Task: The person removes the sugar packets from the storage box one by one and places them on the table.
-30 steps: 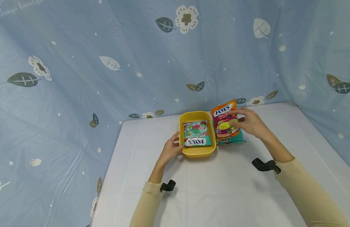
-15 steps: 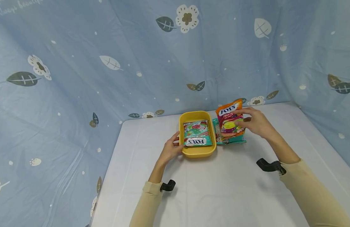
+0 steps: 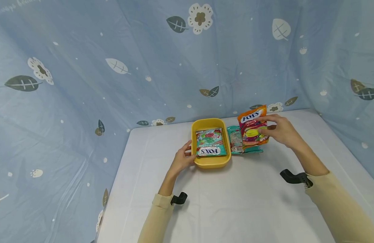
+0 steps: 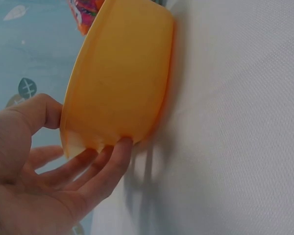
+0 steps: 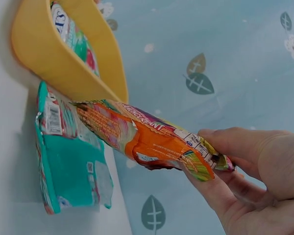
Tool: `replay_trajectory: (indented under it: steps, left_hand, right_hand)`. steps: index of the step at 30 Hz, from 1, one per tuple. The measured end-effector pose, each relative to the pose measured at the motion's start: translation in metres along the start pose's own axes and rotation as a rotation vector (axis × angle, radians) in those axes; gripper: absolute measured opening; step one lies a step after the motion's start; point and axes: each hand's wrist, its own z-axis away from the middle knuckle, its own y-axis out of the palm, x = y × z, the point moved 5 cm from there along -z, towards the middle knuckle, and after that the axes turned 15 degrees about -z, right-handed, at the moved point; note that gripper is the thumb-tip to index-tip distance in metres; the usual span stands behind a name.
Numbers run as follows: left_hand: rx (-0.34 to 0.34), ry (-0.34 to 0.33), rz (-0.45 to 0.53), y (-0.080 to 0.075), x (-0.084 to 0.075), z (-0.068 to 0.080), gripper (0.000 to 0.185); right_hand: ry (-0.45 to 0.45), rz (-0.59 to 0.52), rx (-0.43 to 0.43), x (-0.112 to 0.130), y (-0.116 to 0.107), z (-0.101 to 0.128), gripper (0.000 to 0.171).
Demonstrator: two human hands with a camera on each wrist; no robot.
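Note:
My right hand (image 3: 282,131) pinches an orange Fox's Fruits candy bag (image 3: 254,130) at its right edge, thumb and fingers on opposite faces. In the right wrist view, this candy bag is seen edge-on, raised above a teal candy bag (image 5: 71,166) on the table. From the head, the orange bag partly covers the teal one. A yellow tub (image 3: 212,163) stands left of the bags, holding a teal Mint Blossom candy bag (image 3: 209,141). My left hand (image 3: 182,159) grips the tub's left side. In the left wrist view, its thumb touches the rim while several fingers curve against the outer wall.
A white-covered table (image 3: 235,199) lies under everything. Blue patterned cloth (image 3: 162,94) hangs along the back edge and both sides. The teal bag on the table lies close against the tub's right side.
My right hand has moved right with the orange candy bag, away from the tub. More of the teal bag beneath now shows. The left hand and tub stay in place.

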Motion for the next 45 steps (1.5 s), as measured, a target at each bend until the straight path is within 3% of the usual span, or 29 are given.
replay_trajectory:
  steps: [11,15,18,23,31,45]
  left_hand:
    - [0.000,0.004,-0.007,-0.001,-0.003,0.002,0.074]
    - [-0.043,0.000,-0.010,0.006,0.017,-0.011,0.076]
    - [-0.055,-0.011,-0.005,0.008,0.020,-0.013,0.076]
    - [-0.014,-0.009,0.004,0.002,0.005,-0.006,0.076]
    - [-0.046,-0.020,0.019,0.013,0.032,-0.019,0.077]
    - [-0.066,-0.030,0.005,0.013,0.036,-0.022,0.077]
  right_hand:
    - [0.018,-0.018,-0.002,-0.009,-0.013,0.005,0.046]
    - [0.016,-0.019,0.001,-0.011,-0.016,0.005,0.047]
    - [0.014,-0.016,0.000,-0.014,-0.017,0.005,0.047]
    - [0.030,-0.013,0.001,-0.018,-0.019,0.007,0.049]
    - [0.053,0.001,0.004,-0.023,-0.026,0.008,0.051]
    - [0.078,0.006,-0.002,-0.036,-0.036,0.011,0.051]
